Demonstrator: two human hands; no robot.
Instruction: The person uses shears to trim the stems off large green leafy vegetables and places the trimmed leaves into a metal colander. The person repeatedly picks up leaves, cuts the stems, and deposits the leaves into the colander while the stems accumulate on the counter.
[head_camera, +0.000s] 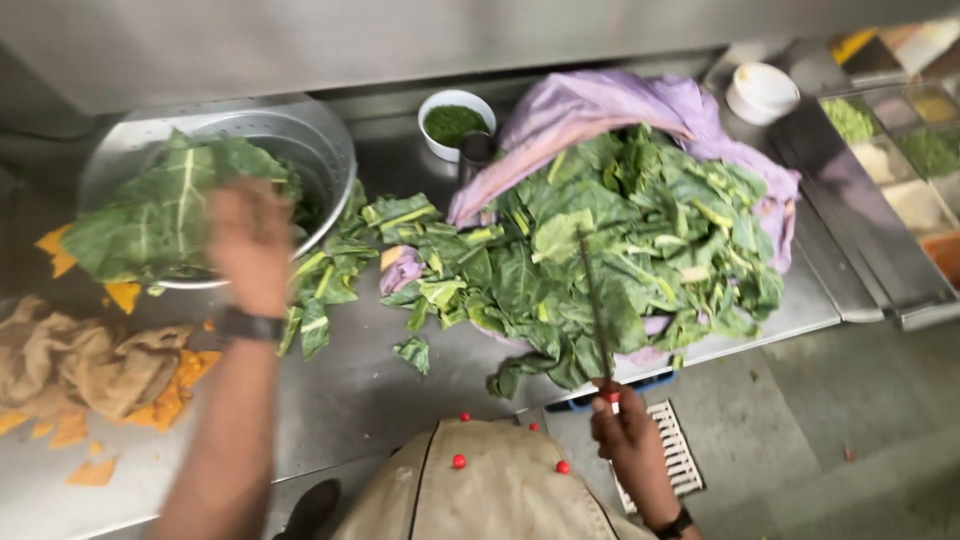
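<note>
The left hand (250, 240) is gripping a large green leaf (160, 215) over the perforated metal colander (300, 130), fingers closed on it; the right hand (628, 430) is clasping a knife (597, 305), blade lying over the heap of cut greens (640, 240) on a purple cloth (600, 100); a white bowl of green paste (455, 122) is sitting behind; orange scraps (165, 400) are lying beside a brown cloth (70, 360).
</note>
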